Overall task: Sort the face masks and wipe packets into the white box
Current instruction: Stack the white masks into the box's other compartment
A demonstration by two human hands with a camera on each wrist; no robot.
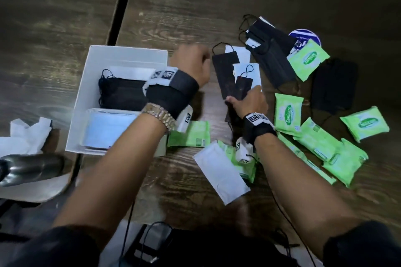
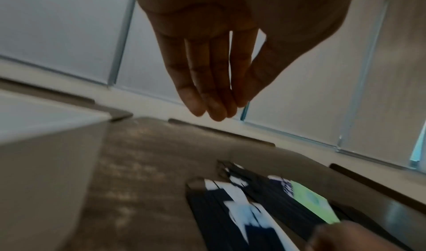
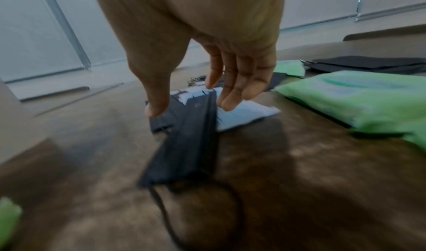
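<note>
Nearest the head camera, two forearms reach out over the wooden table (image 1: 165,197). Right hand (image 1: 249,102) has its grip pinching a black face mask (image 3: 184,142): thumb on one face, fingers (image 3: 239,83) on the other, the mask hanging below with its ear loop dangling just above the table. Left hand (image 2: 207,58) hovers with straight fingers, holding nothing, beside the white box (image 1: 86,84), which holds black and blue masks. Green wipe packets (image 1: 288,112) lie scattered right of the pinched mask.

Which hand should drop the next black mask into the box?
Right, probably: the right hand already pinches a black mask. The left hand is open, holding nothing, beside the white box.
</note>
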